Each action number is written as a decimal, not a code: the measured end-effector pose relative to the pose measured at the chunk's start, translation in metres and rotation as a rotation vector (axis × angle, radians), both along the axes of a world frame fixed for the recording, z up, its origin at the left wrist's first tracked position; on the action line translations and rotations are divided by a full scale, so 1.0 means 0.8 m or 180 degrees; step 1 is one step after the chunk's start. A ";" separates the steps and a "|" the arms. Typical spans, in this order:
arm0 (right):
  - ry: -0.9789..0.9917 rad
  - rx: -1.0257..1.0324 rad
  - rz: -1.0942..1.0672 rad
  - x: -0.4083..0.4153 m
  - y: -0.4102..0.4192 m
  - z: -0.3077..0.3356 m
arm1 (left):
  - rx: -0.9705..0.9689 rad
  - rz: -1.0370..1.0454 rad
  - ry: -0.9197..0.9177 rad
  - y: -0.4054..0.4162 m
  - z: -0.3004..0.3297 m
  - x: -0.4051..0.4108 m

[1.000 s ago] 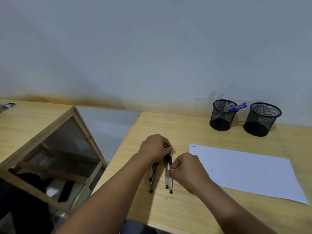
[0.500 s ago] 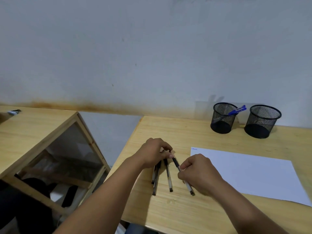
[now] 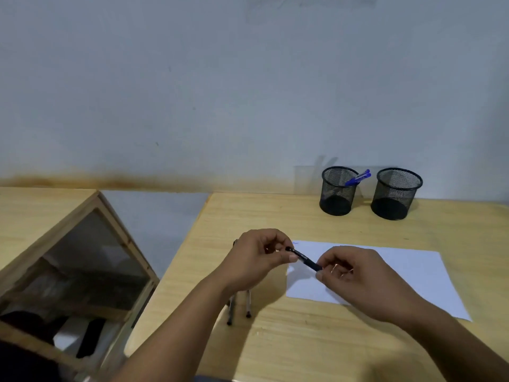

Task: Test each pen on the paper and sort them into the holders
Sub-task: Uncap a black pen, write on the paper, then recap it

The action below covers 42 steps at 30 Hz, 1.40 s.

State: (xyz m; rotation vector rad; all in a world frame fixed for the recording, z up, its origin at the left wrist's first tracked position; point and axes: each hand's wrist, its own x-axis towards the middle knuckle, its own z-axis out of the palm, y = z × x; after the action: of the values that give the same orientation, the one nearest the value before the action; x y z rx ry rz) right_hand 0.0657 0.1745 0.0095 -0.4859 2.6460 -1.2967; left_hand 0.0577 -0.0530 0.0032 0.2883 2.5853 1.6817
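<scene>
A black pen [image 3: 305, 259] is held in the air between both hands, above the left end of the white paper [image 3: 399, 274]. My left hand [image 3: 256, 257] pinches its capped end and my right hand [image 3: 355, 277] grips the other end. On the desk under my left forearm lie the other pens [image 3: 239, 307], partly hidden. Two black mesh holders stand at the back: the left holder [image 3: 337, 191] has two blue pens [image 3: 358, 177] in it, the right holder [image 3: 395, 193] shows nothing inside.
The wooden desk [image 3: 275, 340] ends at its left edge near the loose pens. A second wooden table with a framed glass side [image 3: 91, 257] stands to the left across a gap. A grey wall rises close behind the holders.
Both hands have lifted one black pen off the desk, away from the group, and now hold it by its two ends over the paper's left edge.
</scene>
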 end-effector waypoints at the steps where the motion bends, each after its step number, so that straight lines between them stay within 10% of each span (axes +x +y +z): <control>1: 0.0147 0.0099 0.0015 -0.001 0.002 0.001 | 0.0032 0.0035 0.0002 0.006 -0.001 0.001; 36: 0.0462 -0.0412 -0.0364 0.005 -0.006 -0.031 | 0.0200 0.0389 -0.0062 0.046 -0.006 0.025; 42: -0.0034 -0.0964 -0.0735 0.004 -0.001 -0.039 | 0.0562 0.1282 -0.0039 0.035 -0.015 0.009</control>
State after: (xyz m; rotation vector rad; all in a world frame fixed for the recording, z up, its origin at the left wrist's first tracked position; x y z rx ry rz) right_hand 0.0691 0.1733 -0.0214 -0.2105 2.5664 -1.7760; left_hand 0.0649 -0.0252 -0.0087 -0.2579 2.6192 2.0268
